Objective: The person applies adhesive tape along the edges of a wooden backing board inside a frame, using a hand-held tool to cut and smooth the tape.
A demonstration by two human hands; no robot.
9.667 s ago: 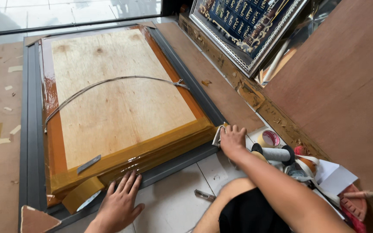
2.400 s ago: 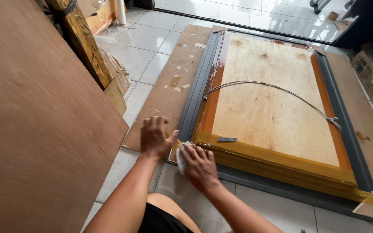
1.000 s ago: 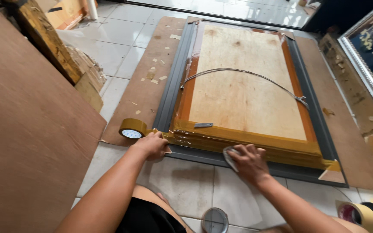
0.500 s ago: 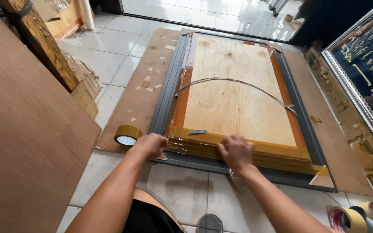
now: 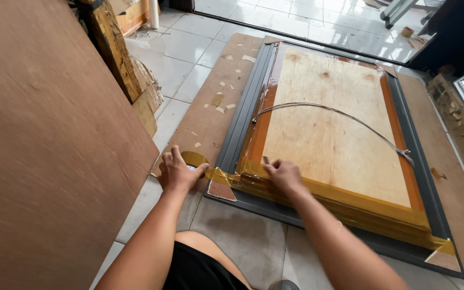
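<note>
On the floor, a large picture frame (image 5: pixel 328 156) lies face down. At its seven o'clock corner, the left hand (image 5: pixel 177 172) closes its grip on a brown tape roll (image 5: pixel 194 159); the sticky, flimsy strip stretches taut to the flat, open right hand (image 5: pixel 285 177) pressing it down. The frame looks stiff, heavy.

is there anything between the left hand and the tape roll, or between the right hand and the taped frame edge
Nothing visible. The left hand lies directly on the brown packing tape roll, partly covering it. The right hand presses straight onto the tape-covered near edge of the plywood-backed picture frame, with no object between them.
</note>
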